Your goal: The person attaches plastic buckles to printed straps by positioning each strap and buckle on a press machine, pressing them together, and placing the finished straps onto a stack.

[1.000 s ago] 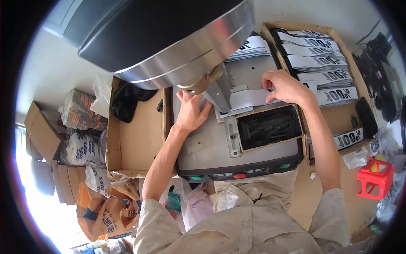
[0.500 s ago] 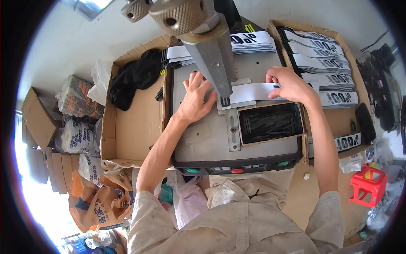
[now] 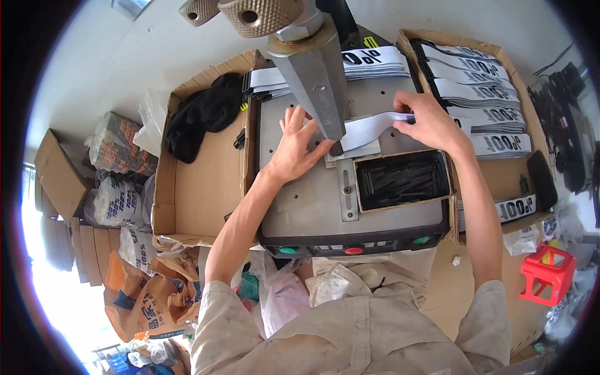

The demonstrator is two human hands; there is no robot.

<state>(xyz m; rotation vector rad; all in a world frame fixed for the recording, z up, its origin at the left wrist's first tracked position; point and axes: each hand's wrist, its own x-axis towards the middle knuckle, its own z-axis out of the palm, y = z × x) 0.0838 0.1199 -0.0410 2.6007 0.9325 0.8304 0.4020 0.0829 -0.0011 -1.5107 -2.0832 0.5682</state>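
My right hand [image 3: 428,122] pinches the striped end of a white strip [image 3: 369,130], which bows upward and runs left to beneath a tapered metal machine head [image 3: 315,81]. At the strip's other end, a small black piece [image 3: 337,149] lies right under the head's tip. My left hand [image 3: 296,145] is left of the head with its fingers apart; its thumb tip reaches the black piece, and some fingertips are partly hidden behind the head. A small plate [image 3: 369,150] lies under the strip. In front of it, a small box [image 3: 403,208] holds many thin black pieces.
At right, a carton [image 3: 494,178] holds stacks of printed white strips [image 3: 478,94]. More strips [image 3: 375,62] lie behind the head. A left carton [image 3: 200,206] contains black cloth [image 3: 206,115]. Green and red buttons [image 3: 354,250] line the machine's front edge. A red plastic frame [image 3: 547,275] is at lower right.
My right hand has moved slightly up, and the strip now bows and slants where it lay flatter. The left thumb has moved in to the black piece under the head.
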